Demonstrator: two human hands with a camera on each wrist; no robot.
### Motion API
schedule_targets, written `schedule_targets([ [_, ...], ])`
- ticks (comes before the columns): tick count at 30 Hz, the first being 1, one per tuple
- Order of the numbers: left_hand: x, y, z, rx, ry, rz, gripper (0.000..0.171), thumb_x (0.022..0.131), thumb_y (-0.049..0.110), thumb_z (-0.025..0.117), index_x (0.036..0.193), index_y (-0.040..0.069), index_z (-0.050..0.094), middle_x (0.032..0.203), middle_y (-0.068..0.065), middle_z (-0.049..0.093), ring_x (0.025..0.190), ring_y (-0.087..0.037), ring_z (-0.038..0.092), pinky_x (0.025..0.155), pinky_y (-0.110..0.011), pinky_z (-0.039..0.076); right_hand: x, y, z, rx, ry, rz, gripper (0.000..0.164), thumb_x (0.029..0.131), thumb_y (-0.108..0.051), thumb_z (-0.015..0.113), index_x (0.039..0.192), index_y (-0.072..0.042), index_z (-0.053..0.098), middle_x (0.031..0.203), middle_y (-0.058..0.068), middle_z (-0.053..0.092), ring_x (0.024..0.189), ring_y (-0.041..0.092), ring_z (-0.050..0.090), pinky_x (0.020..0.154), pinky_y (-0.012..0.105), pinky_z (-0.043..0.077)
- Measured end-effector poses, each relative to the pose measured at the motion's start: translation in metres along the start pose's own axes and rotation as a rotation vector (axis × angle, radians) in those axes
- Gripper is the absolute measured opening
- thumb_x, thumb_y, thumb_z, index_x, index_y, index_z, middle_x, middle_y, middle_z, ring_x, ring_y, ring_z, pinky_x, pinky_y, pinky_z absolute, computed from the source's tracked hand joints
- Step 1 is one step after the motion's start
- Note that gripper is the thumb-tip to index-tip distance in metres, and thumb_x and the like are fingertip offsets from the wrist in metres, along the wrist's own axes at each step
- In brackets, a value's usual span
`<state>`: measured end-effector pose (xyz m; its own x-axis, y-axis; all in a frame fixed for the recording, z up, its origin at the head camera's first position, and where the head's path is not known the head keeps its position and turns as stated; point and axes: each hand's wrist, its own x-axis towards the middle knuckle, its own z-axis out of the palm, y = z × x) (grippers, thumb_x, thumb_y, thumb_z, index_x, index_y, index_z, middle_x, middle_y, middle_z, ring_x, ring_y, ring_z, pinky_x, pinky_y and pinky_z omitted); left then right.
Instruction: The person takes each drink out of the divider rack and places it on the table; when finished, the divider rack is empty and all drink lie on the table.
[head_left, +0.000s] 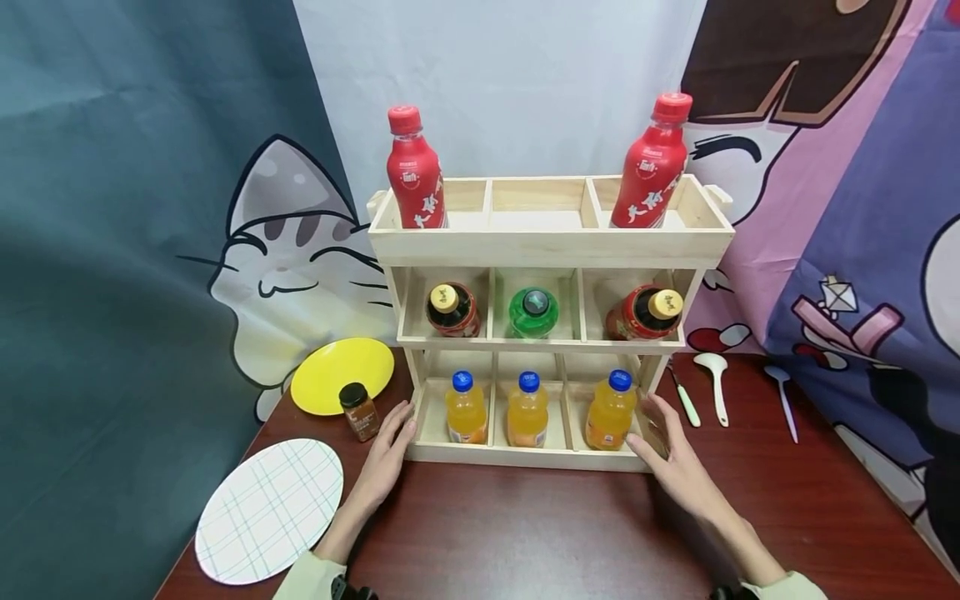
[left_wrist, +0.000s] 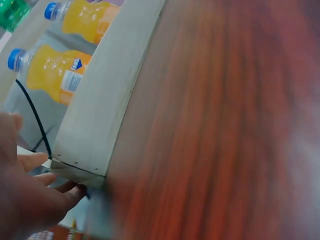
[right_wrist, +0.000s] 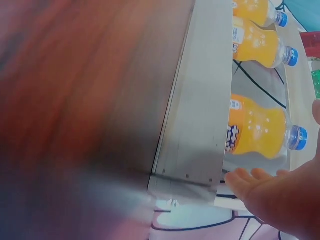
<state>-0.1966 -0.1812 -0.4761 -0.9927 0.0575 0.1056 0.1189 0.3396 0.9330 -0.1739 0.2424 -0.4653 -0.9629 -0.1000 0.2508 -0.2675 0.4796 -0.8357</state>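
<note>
A three-tier wooden rack point(head_left: 551, 246) stands on the table. My left hand point(head_left: 386, 458) is at its lower left corner, fingers extended along the side; the left wrist view shows the fingertips at the corner of the front board point(left_wrist: 100, 100). On the other side, my right hand point(head_left: 678, 462) has its fingers spread at the lower right end, beside an orange drink bottle point(head_left: 611, 412). Two more orange drink bottles, left point(head_left: 467, 410) and middle point(head_left: 527, 412), stand in the bottom tier. Neither hand holds a bottle. Whether the fingertips press the wood, I cannot tell.
Red bottles point(head_left: 416, 175) stand in the top tier's outer compartments. Dark bottles point(head_left: 452, 312) flank a green bottle point(head_left: 533, 314) in the middle tier. A yellow plate point(head_left: 341, 375), spice jar point(head_left: 360, 412) and checked plate point(head_left: 270, 510) lie left; a white ladle point(head_left: 716, 387) and other utensils lie right.
</note>
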Motion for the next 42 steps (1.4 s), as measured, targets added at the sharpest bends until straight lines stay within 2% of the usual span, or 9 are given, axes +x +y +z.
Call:
schedule_targets([
  [2, 0.006, -0.007, 0.003, -0.022, 0.011, -0.001, 0.047, 0.096, 0.031, 0.041, 0.137, 0.008, 0.036, 0.147, -0.008, 0.022, 0.137, -0.024, 0.015, 0.109, -0.048, 0.016, 0.005, 0.001, 0.003, 0.047, 0.001, 0.013, 0.072, 0.088, -0.022, 0.057, 0.143, -0.021, 0.011, 0.142, 0.012, 0.025, 0.13, 0.031, 0.025, 0.098, 0.004, 0.025],
  [5, 0.017, -0.025, 0.009, -0.039, 0.04, 0.005, 0.043, 0.096, 0.027, 0.042, 0.136, 0.014, 0.038, 0.146, -0.006, 0.025, 0.136, -0.022, 0.018, 0.109, -0.046, 0.017, 0.013, 0.002, 0.01, 0.102, 0.022, 0.034, 0.071, 0.088, -0.021, 0.058, 0.142, -0.011, 0.012, 0.141, 0.016, 0.026, 0.129, 0.033, 0.027, 0.109, 0.03, 0.026],
  [7, 0.024, -0.041, 0.013, -0.047, 0.069, 0.011, 0.04, 0.095, 0.026, 0.042, 0.135, 0.02, 0.04, 0.146, -0.003, 0.027, 0.135, -0.02, 0.021, 0.109, -0.045, 0.019, 0.019, 0.002, 0.014, 0.148, 0.037, 0.045, 0.07, 0.087, -0.02, 0.058, 0.141, -0.008, 0.014, 0.14, 0.018, 0.027, 0.128, 0.034, 0.028, 0.106, 0.049, 0.024],
  [9, 0.027, -0.047, 0.016, -0.051, 0.102, 0.012, 0.039, 0.095, 0.023, 0.042, 0.134, 0.023, 0.041, 0.144, -0.002, 0.029, 0.134, -0.019, 0.024, 0.108, -0.044, 0.02, 0.023, 0.001, 0.019, 0.165, 0.055, 0.059, 0.071, 0.086, -0.019, 0.06, 0.14, -0.006, 0.016, 0.139, 0.019, 0.029, 0.128, 0.035, 0.029, 0.103, 0.056, 0.023],
  [15, 0.023, -0.053, 0.018, 0.012, 0.151, 0.034, 0.038, 0.096, 0.029, 0.038, 0.134, 0.027, 0.041, 0.143, 0.002, 0.033, 0.133, -0.014, 0.027, 0.108, -0.041, 0.021, 0.033, 0.006, 0.032, 0.184, 0.112, 0.083, 0.073, 0.082, -0.022, 0.065, 0.138, -0.006, 0.021, 0.135, 0.016, 0.037, 0.125, 0.029, 0.036, 0.103, 0.05, 0.029],
  [19, 0.023, -0.054, 0.018, 0.042, 0.138, 0.054, 0.041, 0.096, 0.036, 0.035, 0.135, 0.024, 0.04, 0.143, 0.004, 0.033, 0.133, -0.013, 0.027, 0.109, -0.038, 0.022, 0.035, 0.011, 0.04, 0.159, 0.181, 0.089, 0.065, 0.079, -0.022, 0.068, 0.132, -0.007, 0.033, 0.124, 0.008, 0.043, 0.114, 0.016, 0.046, 0.095, 0.026, 0.04],
  [22, 0.025, -0.054, 0.017, 0.048, 0.143, 0.066, 0.041, 0.096, 0.037, 0.036, 0.135, 0.024, 0.041, 0.142, 0.006, 0.035, 0.132, -0.012, 0.028, 0.108, -0.032, 0.023, 0.037, 0.013, 0.042, 0.153, 0.209, 0.065, 0.061, 0.078, -0.021, 0.07, 0.128, -0.008, 0.038, 0.12, 0.006, 0.045, 0.108, 0.01, 0.048, 0.087, 0.012, 0.038],
  [30, 0.031, -0.053, 0.016, 0.026, 0.142, 0.093, 0.041, 0.096, 0.035, 0.037, 0.135, 0.023, 0.041, 0.142, 0.003, 0.036, 0.132, -0.014, 0.029, 0.101, -0.008, 0.021, 0.043, 0.014, 0.041, 0.15, 0.233, 0.056, 0.064, 0.076, -0.023, 0.072, 0.129, -0.01, 0.04, 0.117, 0.011, 0.053, 0.101, 0.002, 0.052, 0.082, 0.01, 0.041],
  [42, 0.033, -0.057, 0.018, 0.018, 0.184, 0.081, 0.04, 0.094, 0.038, 0.041, 0.132, 0.028, 0.043, 0.14, 0.006, 0.038, 0.131, -0.01, 0.03, 0.108, -0.033, 0.022, 0.042, -0.008, 0.032, 0.178, 0.327, 0.103, 0.061, 0.073, -0.017, 0.075, 0.125, -0.012, 0.045, 0.11, 0.011, 0.058, 0.092, 0.001, 0.056, 0.076, 0.013, 0.046],
])
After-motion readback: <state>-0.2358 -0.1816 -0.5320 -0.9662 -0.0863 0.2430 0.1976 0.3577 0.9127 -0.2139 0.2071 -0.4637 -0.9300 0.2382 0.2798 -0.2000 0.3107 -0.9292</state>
